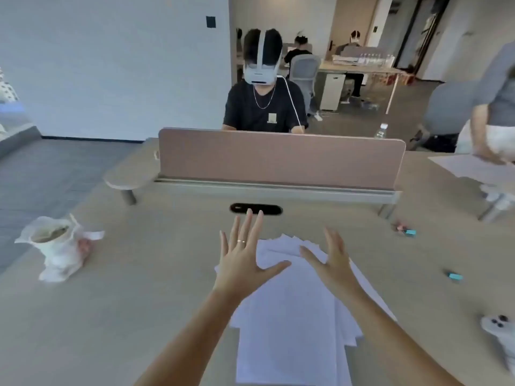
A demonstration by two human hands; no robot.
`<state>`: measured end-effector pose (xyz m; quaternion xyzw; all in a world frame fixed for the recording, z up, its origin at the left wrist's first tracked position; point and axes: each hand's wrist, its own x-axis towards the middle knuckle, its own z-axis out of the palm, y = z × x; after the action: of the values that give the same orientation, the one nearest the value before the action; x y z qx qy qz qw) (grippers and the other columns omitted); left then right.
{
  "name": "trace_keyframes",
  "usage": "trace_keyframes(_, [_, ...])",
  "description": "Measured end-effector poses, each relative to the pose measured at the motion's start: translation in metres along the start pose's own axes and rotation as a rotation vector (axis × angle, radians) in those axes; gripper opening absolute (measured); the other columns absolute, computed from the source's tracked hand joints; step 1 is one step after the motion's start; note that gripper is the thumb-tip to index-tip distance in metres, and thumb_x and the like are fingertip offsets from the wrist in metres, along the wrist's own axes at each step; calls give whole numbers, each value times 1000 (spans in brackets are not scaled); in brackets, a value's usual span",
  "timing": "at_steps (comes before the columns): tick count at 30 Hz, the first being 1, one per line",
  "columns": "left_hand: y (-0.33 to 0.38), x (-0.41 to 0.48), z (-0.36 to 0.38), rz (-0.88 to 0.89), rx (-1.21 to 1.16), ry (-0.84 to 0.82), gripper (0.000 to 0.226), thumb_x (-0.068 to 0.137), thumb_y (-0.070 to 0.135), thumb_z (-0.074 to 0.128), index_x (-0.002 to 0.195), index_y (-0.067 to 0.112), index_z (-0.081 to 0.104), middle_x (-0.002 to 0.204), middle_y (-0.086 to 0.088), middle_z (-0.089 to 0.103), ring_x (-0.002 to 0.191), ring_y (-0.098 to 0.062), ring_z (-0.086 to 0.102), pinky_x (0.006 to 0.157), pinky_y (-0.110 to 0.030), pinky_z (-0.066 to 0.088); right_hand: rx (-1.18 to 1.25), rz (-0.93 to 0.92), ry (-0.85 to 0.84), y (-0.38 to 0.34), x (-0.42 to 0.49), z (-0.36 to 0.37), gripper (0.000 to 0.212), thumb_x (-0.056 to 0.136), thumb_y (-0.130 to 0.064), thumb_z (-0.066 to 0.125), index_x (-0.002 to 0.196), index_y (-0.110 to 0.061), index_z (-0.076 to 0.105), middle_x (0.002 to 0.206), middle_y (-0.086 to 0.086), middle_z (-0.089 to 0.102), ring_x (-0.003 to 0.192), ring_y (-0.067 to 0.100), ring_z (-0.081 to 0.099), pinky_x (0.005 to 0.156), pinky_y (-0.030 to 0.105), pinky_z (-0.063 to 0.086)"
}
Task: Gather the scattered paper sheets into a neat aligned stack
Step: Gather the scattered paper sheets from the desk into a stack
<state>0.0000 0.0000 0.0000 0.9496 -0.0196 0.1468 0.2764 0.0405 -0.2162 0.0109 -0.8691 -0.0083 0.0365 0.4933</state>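
Partly arm-hidden paper sheets (289, 316) (cropped below)

Lighting: bright, even, diffuse; source not visible. Shadows soft and faint under the paper sheets (289, 316) on the desk (139, 302). No strong glare. Whole frame slightly soft. Wide-angle distortion bends the edges; person at right edge (493, 112) is motion-blurred. Background room out of focus.

Place: an office
Surface (139, 274): a long light wood desk
Divider (281, 160): a pink screen splits the desk in two
Chair (305, 69): a grey office chair behind
People: others sit at more desks (359, 69) far back
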Motion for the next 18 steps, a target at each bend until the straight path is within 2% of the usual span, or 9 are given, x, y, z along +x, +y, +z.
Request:
trace_keyframes(2, [-3, -5, 35, 0, 24, -47, 118, 70, 105, 28, 158, 51, -29, 180, 14, -13, 168, -20, -15, 131, -65, -3, -145, 86, -22, 27, 6, 8, 96, 87, -68, 59, 163, -35, 10, 173, -2, -2, 159, 27, 4, 122, 51, 20])
trace_keyframes(5, [-22, -16, 91, -4, 120, -65, 119, 65, 108, 22, 154, 54, -37, 181, 11, -14, 168, -24, -17, 128, -70, -10, -353, 166, -126, 71, 10, 22, 99, 89, -73, 50, 164, -32, 1, 172, 10, -8, 159, 33, -5, 125, 53, 9])
trace_keyframes(8, [-33, -33, 127, -1, 138, -87, 128, 64, 108, 25, 166, 46, -22, 182, 10, -13, 168, -27, -17, 128, -70, -10, -560, 162, -172, 110, 1, 30, 104, 87, -81, 42, 165, -28, -2, 172, 15, -6, 158, 36, -5, 125, 53, 3])
trace_keyframes(11, [-34, -52, 143, -39, 144, -154, 132, 62, 108, 31, 171, 44, -7, 183, 11, -7, 169, -27, -12, 130, -68, -6, -648, 103, -109, 136, -16, 35, 105, 83, -84, 42, 161, -18, 20, 168, 17, 14, 156, 36, 5, 124, 57, 4])
trace_keyframes(14, [-29, -69, 143, -57, 198, -221, 131, 61, 109, 29, 172, 44, 6, 183, 10, 4, 169, -27, -4, 131, -65, -4, -707, 45, -31, 147, -33, 38, 95, 80, -84, 43, 146, -16, 47, 157, 12, 31, 150, 35, 16, 121, 57, 8])
trace_keyframes(16, [-27, -74, 140, -73, 237, -265, 122, 69, 104, 32, 171, 42, 11, 183, 9, 11, 169, -27, -2, 131, -64, -5, -793, 60, -7, 145, -42, 39, 90, 82, -84, 41, 131, -11, 59, 147, 11, 40, 141, 33, 28, 114, 49, 21])
trace_keyframes(18, [-25, -79, 138, -77, 251, -269, 113, 76, 100, 38, 171, 41, 17, 182, 8, 16, 169, -25, 1, 130, -63, -5, -765, 37, 21, 140, -46, 40, 75, 85, -79, 46, 109, -10, 64, 137, 10, 47, 132, 32, 35, 102, 45, 29])
